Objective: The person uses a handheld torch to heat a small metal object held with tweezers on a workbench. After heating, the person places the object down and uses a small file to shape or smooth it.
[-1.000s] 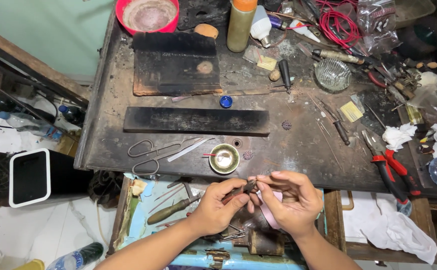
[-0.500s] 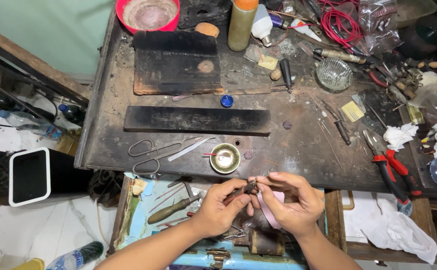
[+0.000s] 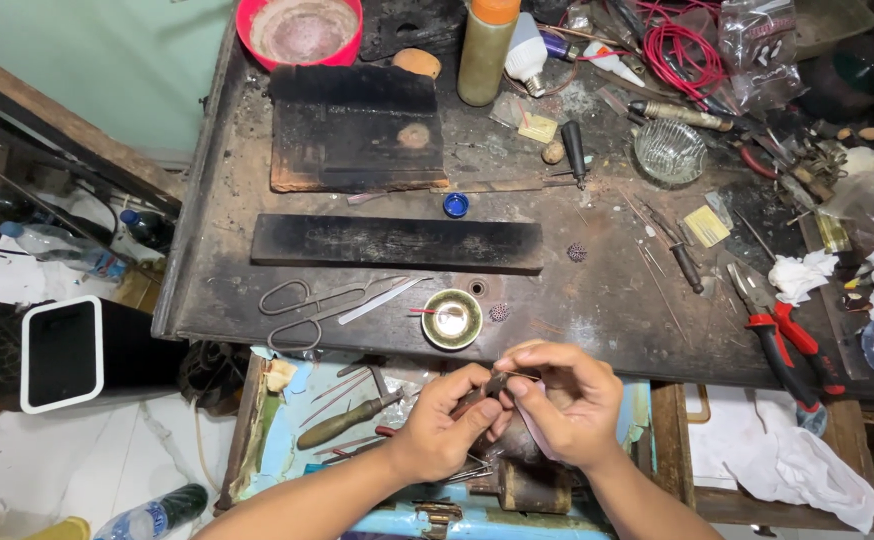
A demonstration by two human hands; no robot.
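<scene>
Two hands meet just below the front edge of the bench [image 3: 257, 300], over the open drawer, and that seems the reason for the posture: anything you drop would land among the tools there rather than on the floor. Your left hand [image 3: 444, 432] and right hand [image 3: 567, 400] both have their fingers closed in a pinch on a small dark workpiece [image 3: 497, 384], held between the two sets of fingertips; what it is exactly is too small to tell. You hold it near the small brass bowl [image 3: 452, 319], which sits at the bench edge just above your hands, within easy reach. Scissors [image 3: 312, 305] lie just left of the bowl, and a long black slab [image 3: 397, 243] lies behind them. Red-handled pliers [image 3: 787, 340] rest well off to your right, and a wooden-handled tool [image 3: 342, 424] lies in the drawer beside your left wrist.
</scene>
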